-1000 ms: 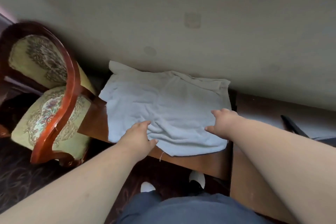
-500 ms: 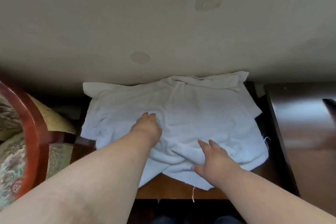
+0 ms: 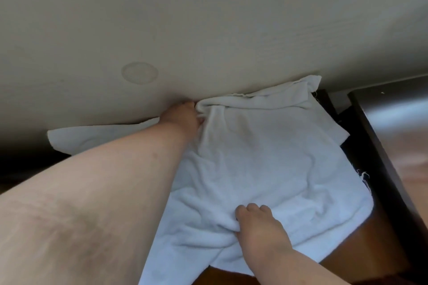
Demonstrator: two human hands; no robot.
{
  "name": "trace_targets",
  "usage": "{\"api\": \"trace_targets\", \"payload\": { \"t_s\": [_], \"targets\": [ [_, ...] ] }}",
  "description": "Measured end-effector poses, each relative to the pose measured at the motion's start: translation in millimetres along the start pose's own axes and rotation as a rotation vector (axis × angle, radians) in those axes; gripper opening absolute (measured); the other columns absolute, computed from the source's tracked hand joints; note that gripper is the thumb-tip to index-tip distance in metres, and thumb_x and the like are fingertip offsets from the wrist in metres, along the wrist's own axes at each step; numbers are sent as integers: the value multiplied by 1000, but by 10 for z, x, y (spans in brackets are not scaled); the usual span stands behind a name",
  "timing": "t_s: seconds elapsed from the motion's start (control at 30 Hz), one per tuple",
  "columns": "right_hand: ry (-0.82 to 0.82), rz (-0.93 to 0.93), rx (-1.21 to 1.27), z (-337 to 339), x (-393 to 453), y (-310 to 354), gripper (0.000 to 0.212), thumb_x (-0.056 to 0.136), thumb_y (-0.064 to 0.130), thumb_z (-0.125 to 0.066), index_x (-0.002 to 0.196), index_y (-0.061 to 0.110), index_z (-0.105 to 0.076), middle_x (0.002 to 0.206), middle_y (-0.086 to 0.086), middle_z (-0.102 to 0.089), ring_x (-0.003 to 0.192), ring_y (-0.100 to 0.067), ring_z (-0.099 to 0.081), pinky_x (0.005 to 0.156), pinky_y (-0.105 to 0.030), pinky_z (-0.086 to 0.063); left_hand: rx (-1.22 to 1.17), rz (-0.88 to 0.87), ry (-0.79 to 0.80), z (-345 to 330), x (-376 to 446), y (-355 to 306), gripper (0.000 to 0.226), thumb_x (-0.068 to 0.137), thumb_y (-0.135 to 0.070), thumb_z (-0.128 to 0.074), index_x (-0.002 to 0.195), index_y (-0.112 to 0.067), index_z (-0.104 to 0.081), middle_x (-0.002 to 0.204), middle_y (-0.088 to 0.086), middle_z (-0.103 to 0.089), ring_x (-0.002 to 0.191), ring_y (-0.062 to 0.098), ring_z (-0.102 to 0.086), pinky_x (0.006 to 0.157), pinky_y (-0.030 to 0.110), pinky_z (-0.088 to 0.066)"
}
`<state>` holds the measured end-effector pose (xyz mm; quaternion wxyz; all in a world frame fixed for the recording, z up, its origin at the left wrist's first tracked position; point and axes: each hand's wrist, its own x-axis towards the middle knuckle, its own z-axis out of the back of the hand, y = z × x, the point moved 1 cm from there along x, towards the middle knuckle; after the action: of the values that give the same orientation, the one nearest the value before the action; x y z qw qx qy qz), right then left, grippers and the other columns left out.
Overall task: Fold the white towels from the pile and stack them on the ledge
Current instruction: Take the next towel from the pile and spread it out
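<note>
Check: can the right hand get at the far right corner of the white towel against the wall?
Probably yes. The right hand grips the white towel's near fold; only flat cloth lies between it and that corner. The left hand grips bunched cloth further left, clear of the path.

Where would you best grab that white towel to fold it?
Probably by its edges, not its middle. The towel lies spread and rumpled on the table, so the corners give control. The left hand already grips the far edge by the wall, bunching it; the right hand pinches a near fold. Come from the near side and lift the near edge toward the far one.
</note>
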<state>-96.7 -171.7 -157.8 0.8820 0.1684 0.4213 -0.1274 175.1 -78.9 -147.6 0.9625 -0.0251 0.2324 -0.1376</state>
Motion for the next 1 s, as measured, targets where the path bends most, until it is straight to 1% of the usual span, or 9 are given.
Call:
{"api": "trace_targets", "payload": {
  "t_s": [0.13, 0.23, 0.37, 0.47, 0.57, 0.63, 0.7, 0.77, 1.0],
  "targets": [
    [46, 23, 33, 102, -45, 0, 24, 89, 17, -54, 104, 27, -38, 102, 0, -36, 105, -21, -39, 85, -34, -45, 16, -64, -82, 49, -112, -8, 37, 98, -44, -45, 121, -18, -58, 129, 14, -54, 123, 33, -47, 97, 37, -41],
    [8, 21, 141, 309, -188, 30, 55, 92, 45, -59, 138, 26, -36, 134, -2, -38, 125, -24, -42, 98, -35, -44, -114, -146, -143, 170, -478, -64, 28, 98, -36, -42, 118, -16, -46, 114, 17, -61, 103, 37, -58, 74, 34, -38],
    [-557, 79, 302, 980, -452, 172, 92, 88, 48, -66, 155, 35, -3, 163, 3, 1, 143, -23, -23, 111, -37, -33, -135, -323, -125, 560, -1096, -223, 13, 96, -28, -45, 108, -21, -44, 90, 12, -62, 76, 33, -55, 60, 33, -34],
    [-742, 165, 133, 1588, -577, 255, 111, 79, 42, -75, 155, 35, 5, 166, 0, -4, 151, -24, -8, 115, -44, -24, -49, -534, -131, 861, -1603, -318, 6, 94, -27, -48, 97, -24, -44, 91, 8, -63, 78, 33, -58, 58, 33, -28],
    [-498, 208, -156, 2048, -754, 331, 63, 86, 36, -63, 142, 33, -36, 140, -3, -53, 142, -27, -36, 117, -53, -15, -14, -667, -159, 1111, -2024, -328, 11, 94, -32, -49, 98, -22, -46, 89, 3, -61, 80, 32, -59, 57, 33, -31],
    [-362, 216, -322, 2204, -992, 338, 5, 90, 28, -51, 93, 32, -53, 91, 4, -63, 109, -27, -61, 110, -48, -29, 1, -665, -127, 1257, -2199, -246, 24, 93, -44, -55, 105, -25, -45, 88, -4, -56, 80, 28, -58, 58, 33, -34],
    [-339, 260, -299, 2240, -1242, 297, 18, 89, 25, -51, 73, 27, -44, 70, 8, -50, 83, -28, -60, 78, -35, -45, 25, -577, -39, 1387, -2295, -107, 39, 87, -50, -64, 110, -29, -41, 90, -9, -56, 79, 23, -57, 59, 32, -38],
    [-365, 297, -245, 2236, -1460, 284, 24, 88, 28, -55, 68, 27, -41, 68, 6, -48, 73, -26, -55, 56, -31, -37, 85, -462, 65, 1494, -2352, -16, 35, 83, -42, -69, 100, -31, -41, 83, -8, -56, 74, 20, -55, 56, 30, -34],
    [-303, 250, -331, 2465, -2153, 180, 17, 93, 34, -53, 78, 27, -49, 71, 7, -50, 73, -21, -52, 53, -30, -31, 289, -357, 258, 1839, -2586, 126, 13, 90, -35, -56, 92, -23, -62, 94, 2, -68, 90, 24, -64, 74, 30, -49]
  ]
}}
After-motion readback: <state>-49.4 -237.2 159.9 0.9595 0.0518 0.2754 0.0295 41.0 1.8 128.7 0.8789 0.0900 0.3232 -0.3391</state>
